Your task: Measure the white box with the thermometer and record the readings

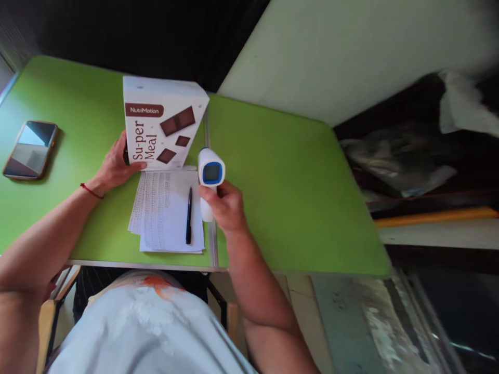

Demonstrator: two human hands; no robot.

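Observation:
My left hand (117, 165) grips the lower left corner of a white box (166, 124) printed "NutriMotion Su-per Meal" with brown chocolate pieces. The box stands upright on the green table, at the far edge of some papers. In my right hand (228, 205) is a white infrared thermometer (210, 169), held by its handle; its blue-framed screen faces me and looks blank. Just right of the box, its front end points away from me. Printed sheets of paper (156, 213) lie stacked in front of the box, and a black pen (189, 215) rests on them.
A smartphone (31, 150) in a brown case lies on the left of the green folding table (296, 192). A metal seam runs through the table near the papers. At the right, dark shelves hold a crumpled plastic bag (405, 161). A pale wall (296, 57) borders the far side.

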